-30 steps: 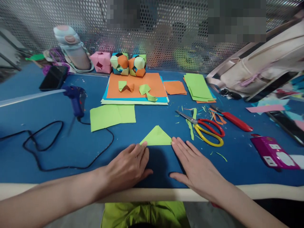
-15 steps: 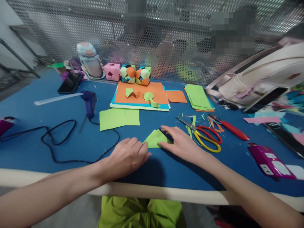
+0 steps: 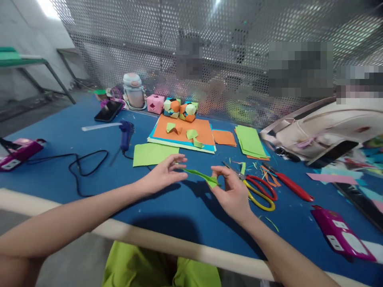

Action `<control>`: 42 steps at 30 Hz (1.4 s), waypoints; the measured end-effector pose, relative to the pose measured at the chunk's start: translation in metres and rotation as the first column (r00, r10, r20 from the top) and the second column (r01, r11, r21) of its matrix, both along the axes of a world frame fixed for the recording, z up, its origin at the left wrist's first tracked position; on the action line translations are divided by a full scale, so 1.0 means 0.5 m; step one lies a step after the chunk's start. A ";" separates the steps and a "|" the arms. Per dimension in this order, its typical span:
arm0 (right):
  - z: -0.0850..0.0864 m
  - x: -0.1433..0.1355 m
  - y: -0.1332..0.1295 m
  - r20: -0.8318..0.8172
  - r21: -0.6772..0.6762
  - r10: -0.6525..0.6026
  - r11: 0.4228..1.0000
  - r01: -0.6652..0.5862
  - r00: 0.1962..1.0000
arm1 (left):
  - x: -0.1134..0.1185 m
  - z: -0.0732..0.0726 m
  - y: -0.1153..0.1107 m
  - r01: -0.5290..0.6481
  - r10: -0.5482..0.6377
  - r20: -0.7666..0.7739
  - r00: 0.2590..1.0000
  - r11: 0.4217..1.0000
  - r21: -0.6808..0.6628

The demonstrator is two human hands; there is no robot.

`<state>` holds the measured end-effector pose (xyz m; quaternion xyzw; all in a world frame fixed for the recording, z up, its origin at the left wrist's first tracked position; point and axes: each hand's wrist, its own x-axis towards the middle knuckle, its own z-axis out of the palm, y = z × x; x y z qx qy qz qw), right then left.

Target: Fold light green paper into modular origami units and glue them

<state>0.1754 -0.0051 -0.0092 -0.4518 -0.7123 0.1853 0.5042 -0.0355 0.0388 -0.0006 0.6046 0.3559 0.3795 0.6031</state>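
Holds a folded green paper (image 3: pixel 211 181) just above the blue table (image 3: pixel 139 218), in the near middle, pinching its right end between thumb and fingertips of the right hand (image 3: pixel 231 194). Has the left hand (image 3: pixel 161 174) at the other end, with fingers loosely curved and partly spread; cannot tell of any grip there. Has a flat green sheet (image 3: pixel 152 154) just beyond the left hand, a blue glue gun (image 3: pixel 126 135) farther left, and scissors (image 3: pixel 245 179) just right of the right hand. Shows three paper cubes (image 3: pixel 172 107) on the far side, behind an orange sheet (image 3: pixel 199 126) bearing two small folded pieces (image 3: pixel 192 134).
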 end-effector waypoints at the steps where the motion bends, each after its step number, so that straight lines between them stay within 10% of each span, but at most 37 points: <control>1: -0.002 -0.002 -0.002 0.010 0.040 0.031 0.999 -0.031 0.999 | 0.007 0.002 -0.005 0.052 -0.050 0.050 0.997 0.997 -0.052; 5: -0.008 -0.004 -0.009 0.027 0.039 0.065 0.997 -0.066 0.998 | 0.026 0.013 -0.023 0.130 -0.129 0.017 0.991 0.983 -0.133; 12: 0.003 -0.001 -0.005 -0.085 -0.371 -0.046 0.929 0.011 0.995 | 0.024 0.020 -0.014 -0.004 0.005 0.005 1.000 0.972 -0.235; 20: -0.007 -0.007 -0.002 -0.284 -0.433 -0.110 0.901 -0.025 0.953 | 0.055 0.026 -0.022 0.113 -0.007 0.194 0.981 0.834 -0.540; 27: -0.005 0.010 0.007 -0.232 -0.557 -0.004 0.820 -0.129 0.973 | 0.076 0.023 -0.004 0.032 0.113 0.235 0.965 0.842 -0.538; 35: -0.003 0.023 0.009 -0.113 -0.366 0.007 0.929 -0.049 0.994 | 0.052 0.007 0.005 0.153 0.112 0.422 0.900 0.823 -0.547; 42: -0.004 0.017 0.019 -0.547 -0.559 -0.115 0.787 -0.260 0.829 | 0.052 -0.008 0.004 0.047 0.123 0.402 0.907 0.921 -0.387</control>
